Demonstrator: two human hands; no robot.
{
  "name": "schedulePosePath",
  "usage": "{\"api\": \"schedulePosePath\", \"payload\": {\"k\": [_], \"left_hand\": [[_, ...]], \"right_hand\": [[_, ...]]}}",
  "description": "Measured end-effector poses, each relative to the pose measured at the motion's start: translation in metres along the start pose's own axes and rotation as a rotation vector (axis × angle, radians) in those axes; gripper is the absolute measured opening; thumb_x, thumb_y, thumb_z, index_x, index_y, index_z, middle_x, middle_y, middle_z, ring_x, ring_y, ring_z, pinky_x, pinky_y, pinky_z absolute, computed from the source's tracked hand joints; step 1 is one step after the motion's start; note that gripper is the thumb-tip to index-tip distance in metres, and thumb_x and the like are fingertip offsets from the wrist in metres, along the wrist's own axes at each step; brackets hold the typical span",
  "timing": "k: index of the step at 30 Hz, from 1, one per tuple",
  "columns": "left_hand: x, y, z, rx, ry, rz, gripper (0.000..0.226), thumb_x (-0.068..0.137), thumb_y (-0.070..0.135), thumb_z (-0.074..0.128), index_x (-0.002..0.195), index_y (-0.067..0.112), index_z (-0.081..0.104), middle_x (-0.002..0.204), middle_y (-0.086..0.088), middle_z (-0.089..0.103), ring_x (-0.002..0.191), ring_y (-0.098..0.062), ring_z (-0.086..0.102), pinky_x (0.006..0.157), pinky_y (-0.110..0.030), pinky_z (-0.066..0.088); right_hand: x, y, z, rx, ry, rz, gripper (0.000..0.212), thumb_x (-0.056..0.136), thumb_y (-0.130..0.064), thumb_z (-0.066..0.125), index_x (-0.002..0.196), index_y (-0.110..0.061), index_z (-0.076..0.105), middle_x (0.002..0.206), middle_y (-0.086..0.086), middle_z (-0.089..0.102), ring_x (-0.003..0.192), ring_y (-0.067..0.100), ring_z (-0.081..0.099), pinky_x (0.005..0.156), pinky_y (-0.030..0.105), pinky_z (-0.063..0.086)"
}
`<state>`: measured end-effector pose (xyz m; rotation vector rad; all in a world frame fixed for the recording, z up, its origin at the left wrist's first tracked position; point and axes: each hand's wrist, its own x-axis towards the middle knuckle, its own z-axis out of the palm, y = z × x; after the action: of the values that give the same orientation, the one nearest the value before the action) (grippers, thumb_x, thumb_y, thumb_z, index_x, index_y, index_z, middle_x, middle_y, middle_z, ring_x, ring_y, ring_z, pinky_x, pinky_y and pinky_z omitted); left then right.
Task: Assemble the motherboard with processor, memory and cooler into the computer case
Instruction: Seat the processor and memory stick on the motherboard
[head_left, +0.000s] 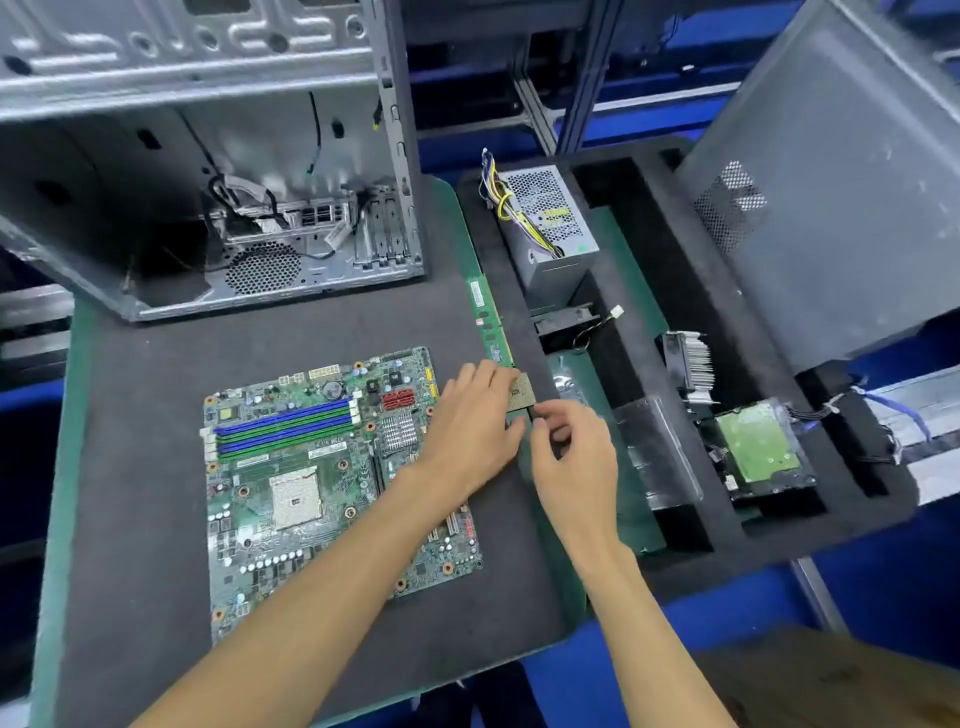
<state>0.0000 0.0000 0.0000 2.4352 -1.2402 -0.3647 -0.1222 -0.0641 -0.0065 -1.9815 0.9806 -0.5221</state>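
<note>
Head view: left hand (470, 426) pinches processor (522, 392) just right of motherboard (291, 467), right hand (569, 452) fingers loosely curled beside it, holding nothing; socket (296, 496) empty. Risk: tilted chip slips, bending pins

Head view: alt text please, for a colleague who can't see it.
Both hands meet at the processor, just right of the motherboard on a grey mat. The socket is bare; the open case stands behind, and a foam tray of parts sits right.
</note>
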Motion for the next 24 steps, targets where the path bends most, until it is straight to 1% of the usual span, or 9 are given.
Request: {"api": "schedulePosePath", "payload": {"k": [5,10,12,15,17,18,20,22,24], "left_hand": [[0.015,-0.003,0.012,-0.006,0.05,0.055,0.044,0.089,0.02,0.063,0.132,0.017,0.054,0.124,0.001,0.057,0.114,-0.021,0.044,0.096,-0.033,0.038],[0.02,-0.001,0.007,-0.047,0.116,0.084,0.049,0.086,0.023,0.064,0.134,0.017,0.054,0.117,0.0,0.059,0.109,-0.022,0.049,0.094,-0.033,0.038],[0.019,0.001,-0.001,-0.147,0.149,0.077,0.055,0.083,0.023,0.065,0.136,0.017,0.052,0.115,0.0,0.056,0.104,-0.022,0.053,0.093,-0.035,0.043],[0.01,-0.002,-0.018,-0.3,0.209,0.063,0.06,0.081,0.019,0.065,0.138,0.019,0.049,0.11,0.003,0.049,0.094,-0.018,0.055,0.084,-0.036,0.05],[-0.001,-0.005,-0.029,-0.387,0.253,0.06,0.059,0.081,0.016,0.064,0.138,0.021,0.049,0.111,0.004,0.046,0.094,-0.013,0.054,0.08,-0.034,0.05],[-0.008,-0.006,-0.035,-0.427,0.28,0.06,0.059,0.081,0.014,0.065,0.138,0.021,0.05,0.112,0.005,0.047,0.096,-0.01,0.054,0.082,-0.031,0.05],[-0.023,-0.01,-0.045,-0.5,0.338,0.055,0.059,0.079,0.008,0.066,0.136,0.021,0.052,0.114,0.005,0.049,0.104,-0.008,0.055,0.09,-0.026,0.049],[-0.039,-0.015,-0.052,-0.584,0.379,0.022,0.059,0.079,0.004,0.068,0.134,0.02,0.054,0.115,0.004,0.052,0.109,-0.012,0.058,0.095,-0.03,0.049],[-0.056,-0.02,-0.057,-0.682,0.398,-0.031,0.059,0.08,0.002,0.069,0.134,0.022,0.055,0.117,0.004,0.056,0.112,-0.019,0.06,0.097,-0.037,0.05]], "right_hand": [[0.012,0.007,0.004,-0.005,0.0,0.017,0.015,0.094,-0.024,0.059,0.103,-0.035,0.063,0.09,-0.017,0.06,0.096,0.007,0.053,0.077,0.03,0.05],[0.017,0.004,0.003,0.05,0.022,0.051,0.015,0.095,-0.016,0.06,0.102,-0.029,0.064,0.092,-0.015,0.062,0.091,0.011,0.058,0.078,0.033,0.051],[0.02,-0.001,0.001,0.085,0.022,0.072,0.013,0.097,-0.016,0.06,0.101,-0.028,0.064,0.09,-0.012,0.064,0.088,0.012,0.06,0.076,0.029,0.05],[0.024,-0.011,-0.002,0.184,0.021,0.134,0.013,0.097,-0.016,0.059,0.097,-0.028,0.065,0.086,-0.011,0.067,0.082,0.007,0.062,0.068,0.011,0.043],[0.027,-0.02,-0.002,0.251,-0.007,0.19,0.014,0.098,-0.017,0.058,0.096,-0.026,0.068,0.083,-0.01,0.069,0.078,0.003,0.063,0.067,0.008,0.043],[0.028,-0.024,-0.001,0.288,-0.035,0.222,0.015,0.099,-0.017,0.058,0.096,-0.025,0.07,0.081,-0.01,0.07,0.075,0.003,0.063,0.066,0.01,0.044],[0.028,-0.037,0.003,0.417,-0.128,0.316,0.019,0.101,-0.017,0.056,0.095,-0.022,0.073,0.075,-0.008,0.07,0.068,0.007,0.063,0.063,0.02,0.049],[0.026,-0.052,0.008,0.654,-0.28,0.468,0.022,0.103,-0.02,0.055,0.095,-0.016,0.075,0.074,0.001,0.07,0.066,0.013,0.064,0.058,0.025,0.051],[0.021,-0.065,0.012,0.896,-0.446,0.628,0.023,0.102,-0.025,0.057,0.097,-0.01,0.074,0.076,0.007,0.069,0.066,0.015,0.065,0.06,0.026,0.053]]}}
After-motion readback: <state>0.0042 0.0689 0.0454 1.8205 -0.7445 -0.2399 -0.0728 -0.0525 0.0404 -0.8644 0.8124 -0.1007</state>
